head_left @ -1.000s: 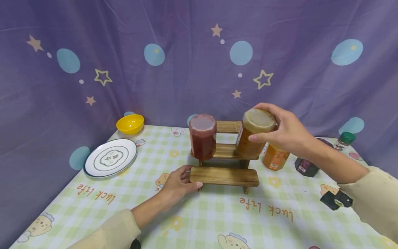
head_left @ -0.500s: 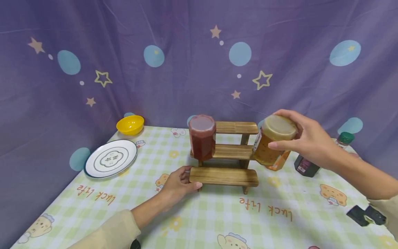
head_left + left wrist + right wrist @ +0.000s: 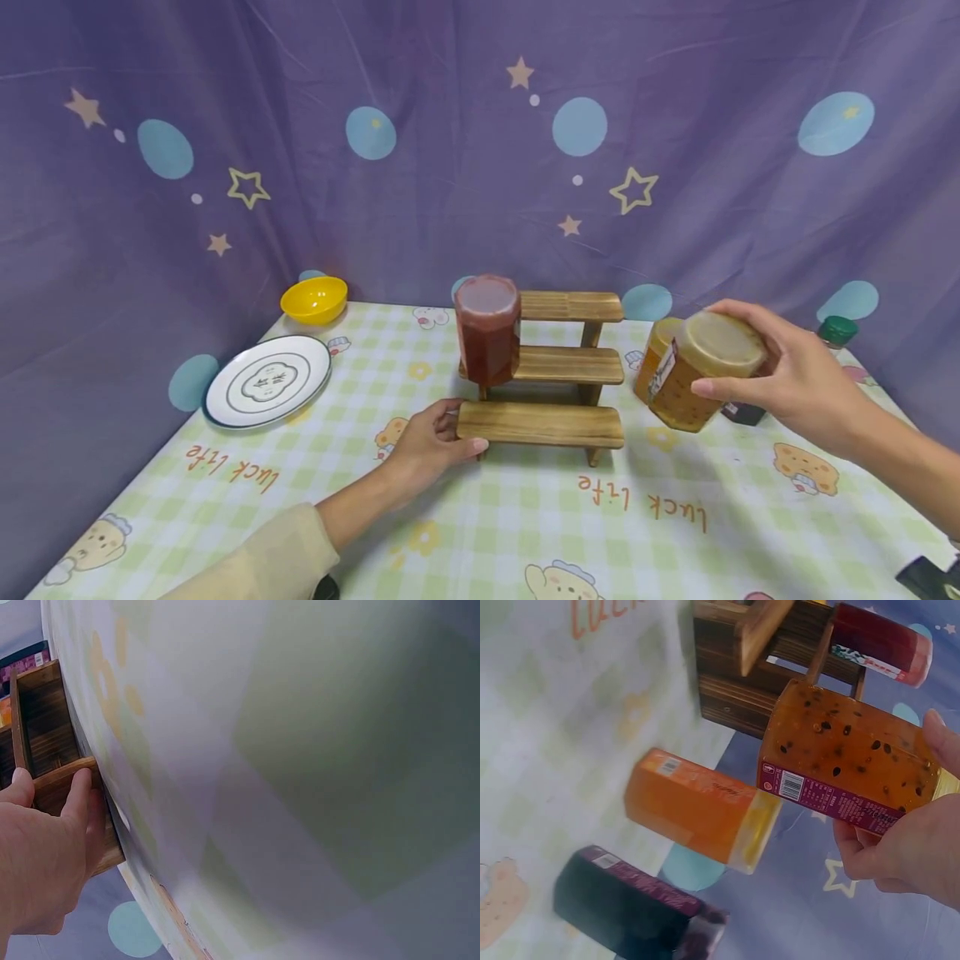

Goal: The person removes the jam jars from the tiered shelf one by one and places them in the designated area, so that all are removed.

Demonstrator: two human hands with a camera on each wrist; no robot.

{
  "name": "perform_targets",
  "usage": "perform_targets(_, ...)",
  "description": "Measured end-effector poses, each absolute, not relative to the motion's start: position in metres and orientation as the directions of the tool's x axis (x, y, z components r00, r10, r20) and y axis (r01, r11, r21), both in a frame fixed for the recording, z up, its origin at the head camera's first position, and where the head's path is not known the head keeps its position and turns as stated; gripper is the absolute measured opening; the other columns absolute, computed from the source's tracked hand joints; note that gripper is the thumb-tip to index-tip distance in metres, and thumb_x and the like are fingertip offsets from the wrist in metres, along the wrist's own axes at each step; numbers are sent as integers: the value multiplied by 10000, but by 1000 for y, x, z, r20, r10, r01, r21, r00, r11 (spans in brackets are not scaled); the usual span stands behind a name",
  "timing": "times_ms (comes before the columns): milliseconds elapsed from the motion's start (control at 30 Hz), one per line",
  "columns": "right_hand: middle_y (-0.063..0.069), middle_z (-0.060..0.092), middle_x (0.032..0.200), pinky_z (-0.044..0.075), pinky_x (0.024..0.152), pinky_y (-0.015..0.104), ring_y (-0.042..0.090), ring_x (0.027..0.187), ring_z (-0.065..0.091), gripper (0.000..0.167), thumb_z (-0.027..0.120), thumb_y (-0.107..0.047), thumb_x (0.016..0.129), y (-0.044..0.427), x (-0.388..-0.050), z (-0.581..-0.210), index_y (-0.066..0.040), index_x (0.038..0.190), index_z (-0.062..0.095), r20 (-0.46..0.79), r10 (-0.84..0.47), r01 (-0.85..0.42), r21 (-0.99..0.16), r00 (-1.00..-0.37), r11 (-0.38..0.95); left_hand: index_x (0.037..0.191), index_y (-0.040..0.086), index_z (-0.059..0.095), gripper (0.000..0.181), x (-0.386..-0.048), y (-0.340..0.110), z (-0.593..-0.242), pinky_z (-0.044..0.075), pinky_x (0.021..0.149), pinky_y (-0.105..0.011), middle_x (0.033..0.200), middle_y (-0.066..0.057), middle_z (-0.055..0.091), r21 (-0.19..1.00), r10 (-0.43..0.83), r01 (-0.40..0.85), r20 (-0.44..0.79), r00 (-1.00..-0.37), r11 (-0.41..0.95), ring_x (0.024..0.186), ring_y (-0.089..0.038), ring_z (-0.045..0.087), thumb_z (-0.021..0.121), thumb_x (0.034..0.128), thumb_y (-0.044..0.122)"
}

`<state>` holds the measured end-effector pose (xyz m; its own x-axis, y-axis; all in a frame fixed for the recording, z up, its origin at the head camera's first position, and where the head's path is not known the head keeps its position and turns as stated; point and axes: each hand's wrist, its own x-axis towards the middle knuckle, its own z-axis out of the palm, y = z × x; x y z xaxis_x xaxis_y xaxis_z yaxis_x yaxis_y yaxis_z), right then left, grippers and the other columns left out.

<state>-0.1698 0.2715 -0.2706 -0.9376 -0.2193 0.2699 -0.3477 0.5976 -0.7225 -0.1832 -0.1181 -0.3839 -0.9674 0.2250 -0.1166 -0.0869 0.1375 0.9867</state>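
Observation:
My right hand [image 3: 802, 379] grips a jar of amber jam with dark seeds [image 3: 686, 392] near its pale lid. The jar hangs slightly tilted above the table, right of a three-tier wooden display stand [image 3: 551, 425]. In the right wrist view, the jar of seedy jam [image 3: 840, 742] shows a purple label with a barcode. The left end of the stand's lowest step is pinched by my left hand [image 3: 420, 454], thumb in front; in the left wrist view fingers [image 3: 79, 795] touch the wood. A jar of red jam [image 3: 489, 337] stands on the middle step, at its left.
Behind the held jar are an orange jar [image 3: 694, 806] and a dark jar [image 3: 622, 904]. A green-capped bottle [image 3: 837, 329] is partly hidden by my right hand. To the left lie a white plate [image 3: 225, 392] and a yellow bowl [image 3: 315, 302]. A purple curtain [image 3: 450, 167] hangs behind.
My right hand has carried the jar of seedy jam off the middle step, to the right and lower toward the table. The left hand and the stand have stayed put.

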Motion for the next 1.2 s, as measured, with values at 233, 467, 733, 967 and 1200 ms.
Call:
perform_targets(233, 27, 478, 1266, 529, 709, 154, -22, 994, 566, 758, 816, -161, 783, 280, -163, -286, -182, 1419, 405, 272, -171, -318, -718, -947, 619, 1423, -8, 385, 713, -183, -117, -383, 573, 840, -349, 1239, -189, 570, 987, 226, -92, -119, -967, 129, 1086, -269, 608, 764, 825, 81)
perform_targets(467, 70, 464, 1289, 517, 704, 127, -70, 976, 551, 821, 816, -173, 784, 291, -161, -306, -123, 1464, 360, 265, -171, -312, -712, -949, 629, 1425, -20, 378, 725, -182, -118, -384, 574, 836, -346, 1260, -200, 554, 986, 218, -86, -117, -969, 145, 1110, -285, 591, 768, 822, 83)
perform_targets(733, 177, 508, 1269, 506, 640, 167, -69, 904, 531, 843, 824, -227, 776, 290, -160, -325, -123, 1468, 355, 210, -115, -233, -716, -971, 658, 1427, -18, 378, 732, -182, -118, -384, 573, 834, -334, 1271, -201, 546, 983, 209, -88, -121, -970, 161, 1126, -294, 580, 772, 821, 97)
perform_targets(967, 193, 504, 1300, 518, 709, 163, -81, 952, 515, 863, 819, -260, 779, 286, -161, -336, -116, 1479, 335, 153, -118, -193, -746, -981, 637, 1429, -14, 376, 737, -181, -118, -383, 573, 835, -332, 1282, -202, 538, 982, 207, -86, -121, -971, 169, 1155, -314, 561, 774, 819, 100)
perform_targets(1200, 176, 531, 1279, 536, 718, 186, -59, 952, 553, 837, 827, -229, 770, 283, -161, -342, -100, 1453, 362, 159, -132, -207, -766, -978, 609, 1436, -18, 368, 757, -181, -119, -382, 566, 856, -334, 1329, -214, 508, 980, 209, -84, -121, -970, 180, 1230, -377, 500, 780, 817, 124)
